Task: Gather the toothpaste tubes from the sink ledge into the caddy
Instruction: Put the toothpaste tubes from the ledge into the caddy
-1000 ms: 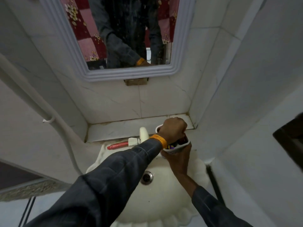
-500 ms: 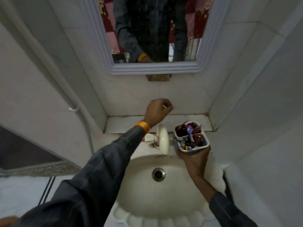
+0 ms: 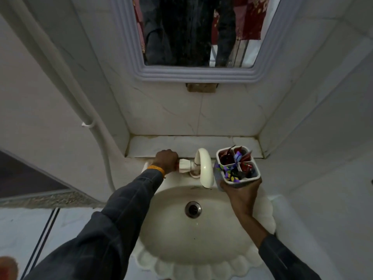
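A white four-compartment caddy (image 3: 242, 182) is held over the sink's right rim, with red toothpaste tubes (image 3: 226, 157) and purple-wrapped items standing in it. My right hand (image 3: 241, 194) grips the caddy from underneath. My left hand (image 3: 166, 161) rests on the sink's back rim just left of the tap, its fingers curled down over a red toothpaste tube (image 3: 177, 166). Only a sliver of that tube shows beside the tap handle; the rest is hidden under the hand.
A white curved tap (image 3: 204, 168) stands between my hands. The basin (image 3: 181, 239) with its drain (image 3: 193, 209) lies below. Behind the tap runs a marble ledge (image 3: 177, 145), with a mirror (image 3: 201, 37) above it. A white pipe (image 3: 66, 77) runs down the left wall.
My left hand left the top of the caddy, rose, then came down to the left of the tap over the red tube. The caddy stayed in my right hand.
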Available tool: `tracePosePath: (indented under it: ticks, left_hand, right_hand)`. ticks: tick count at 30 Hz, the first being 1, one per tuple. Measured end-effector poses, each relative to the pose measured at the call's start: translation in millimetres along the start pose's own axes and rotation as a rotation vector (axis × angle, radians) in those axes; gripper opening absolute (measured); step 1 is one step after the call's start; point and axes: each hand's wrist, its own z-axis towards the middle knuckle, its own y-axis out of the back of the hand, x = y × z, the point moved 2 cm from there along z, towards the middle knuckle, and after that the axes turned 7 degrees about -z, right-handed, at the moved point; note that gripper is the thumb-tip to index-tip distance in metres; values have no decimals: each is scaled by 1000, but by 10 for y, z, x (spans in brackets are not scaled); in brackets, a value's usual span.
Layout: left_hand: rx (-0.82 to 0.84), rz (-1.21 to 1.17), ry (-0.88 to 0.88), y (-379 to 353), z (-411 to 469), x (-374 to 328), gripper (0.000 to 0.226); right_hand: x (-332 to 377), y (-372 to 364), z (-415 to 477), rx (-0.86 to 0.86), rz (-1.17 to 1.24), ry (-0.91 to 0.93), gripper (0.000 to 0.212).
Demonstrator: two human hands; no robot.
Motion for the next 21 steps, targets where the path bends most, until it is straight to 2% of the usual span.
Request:
tracePosePath:
  ticks: [7, 9, 14, 17, 21]
  left_hand:
    - [-130, 49, 33, 479, -10, 231, 56]
    - [-170, 50, 27, 661, -38, 312, 53]
    - [-231, -222, 85, 1129, -109, 189, 45]
    - [-310, -462, -55, 1381, -161, -263, 33]
    - [-189, -682, -339, 1551, -314, -1095, 27]
  right_hand:
    - [27, 11, 38, -3, 35, 11, 111]
    - [4, 6, 56, 0, 28, 1, 111]
    - [16, 0, 39, -5, 36, 2, 112]
    - [-39, 4, 34, -6, 26, -17, 115]
    - [-64, -6, 95, 44, 1, -16, 109]
